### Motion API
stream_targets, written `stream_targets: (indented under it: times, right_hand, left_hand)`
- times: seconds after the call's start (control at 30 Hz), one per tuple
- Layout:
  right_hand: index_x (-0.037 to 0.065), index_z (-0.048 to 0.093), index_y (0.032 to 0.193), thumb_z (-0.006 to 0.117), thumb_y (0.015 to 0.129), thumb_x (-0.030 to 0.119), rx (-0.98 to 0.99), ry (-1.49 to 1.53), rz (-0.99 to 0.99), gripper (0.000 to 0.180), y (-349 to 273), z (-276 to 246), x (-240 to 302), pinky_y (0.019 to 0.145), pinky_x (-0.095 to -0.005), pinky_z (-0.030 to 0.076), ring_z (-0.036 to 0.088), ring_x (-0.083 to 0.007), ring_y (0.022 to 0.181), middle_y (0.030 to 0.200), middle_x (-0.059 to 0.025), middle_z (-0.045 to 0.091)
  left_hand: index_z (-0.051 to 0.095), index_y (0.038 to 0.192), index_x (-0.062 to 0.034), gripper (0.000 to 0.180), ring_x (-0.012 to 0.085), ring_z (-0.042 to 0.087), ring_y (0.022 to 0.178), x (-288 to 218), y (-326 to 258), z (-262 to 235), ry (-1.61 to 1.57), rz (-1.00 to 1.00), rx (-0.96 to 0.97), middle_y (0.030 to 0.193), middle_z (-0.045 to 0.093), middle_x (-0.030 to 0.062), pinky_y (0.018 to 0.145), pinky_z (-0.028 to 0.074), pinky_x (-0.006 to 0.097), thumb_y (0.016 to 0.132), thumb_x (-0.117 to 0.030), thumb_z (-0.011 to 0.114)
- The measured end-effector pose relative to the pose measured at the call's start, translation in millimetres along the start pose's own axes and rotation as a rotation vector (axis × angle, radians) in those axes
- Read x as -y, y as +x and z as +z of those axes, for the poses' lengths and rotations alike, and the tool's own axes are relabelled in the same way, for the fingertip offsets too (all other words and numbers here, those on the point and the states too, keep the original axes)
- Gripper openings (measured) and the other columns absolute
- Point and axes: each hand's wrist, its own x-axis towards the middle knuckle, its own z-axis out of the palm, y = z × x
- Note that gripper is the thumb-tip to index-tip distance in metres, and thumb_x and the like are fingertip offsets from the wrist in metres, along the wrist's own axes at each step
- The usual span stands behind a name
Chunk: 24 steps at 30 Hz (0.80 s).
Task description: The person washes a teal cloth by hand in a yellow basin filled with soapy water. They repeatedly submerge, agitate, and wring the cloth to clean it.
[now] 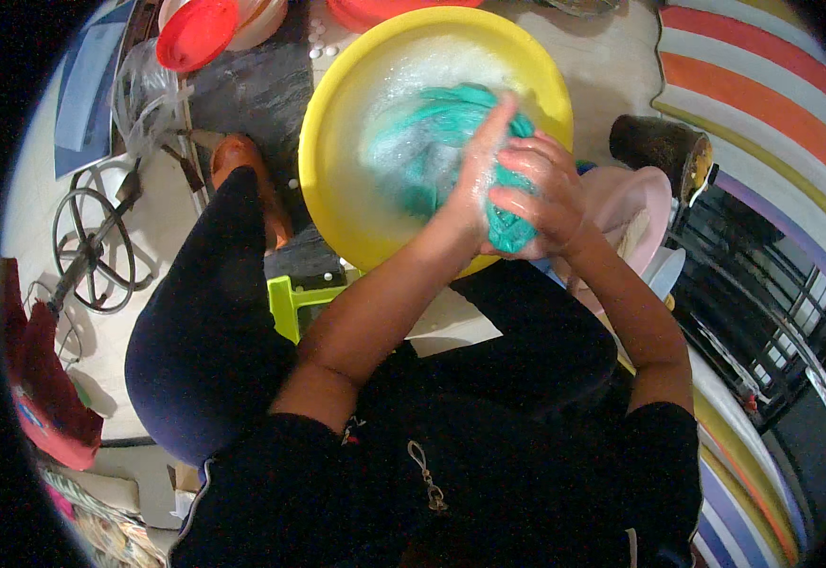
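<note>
A wet teal-green cloth [512, 225] is bunched between my two hands above the right side of a yellow basin [316, 194]. My left hand [477, 175] presses against the cloth from the left. On the other side, my right hand [547, 194] has its fingers curled over the bunch. Both hands are wet, with suds on them. The rest of the cloth trails left into white, foamy water [384, 95] in the basin. Some of my left fingers are hidden behind the cloth and the right hand.
A pink tub [657, 194] stands right of the basin, near a dark cylindrical container [659, 142] and a striped mat [754, 85]. A lime-green plastic piece [283, 308] shows between my legs. Red containers [198, 36] and a clear plastic bag [143, 99] lie at far left.
</note>
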Motion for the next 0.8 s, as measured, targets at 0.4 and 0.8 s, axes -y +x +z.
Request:
stream_targets:
  times: [0.4, 0.8]
  right_hand:
    - [0.011, 0.055, 0.078, 0.068, 0.068, 0.024, -0.331, 0.041, 0.595, 0.021, 10, 32, 13, 0.067, -0.0353, 0.044, 0.056, -0.0285, 0.074, 0.081, -0.013, 0.059]
    - [0.004, 0.048, 0.12, 0.066, 0.078, 0.031, 0.177, 0.224, 0.95, 0.053, -15, 45, -47, 0.092, -0.0332, 0.04, 0.052, -0.0254, 0.108, 0.122, -0.0121, 0.05]
  left_hand:
    - [0.057, 0.084, -0.0103, 0.017, 0.0165, 0.056, 0.066, 25, 19, -21, -0.313, 0.178, 0.221, 0.074, 0.056, 0.0048, 0.061, 0.047, 0.031, 0.085, -0.024, 0.048]
    - [0.055, 0.108, 0.0015, 0.036, 0.03, 0.056, 0.103, 38, 57, -97, 1.118, 0.656, -0.074, 0.106, 0.059, 0.0191, 0.086, 0.042, 0.038, 0.08, -0.021, 0.055]
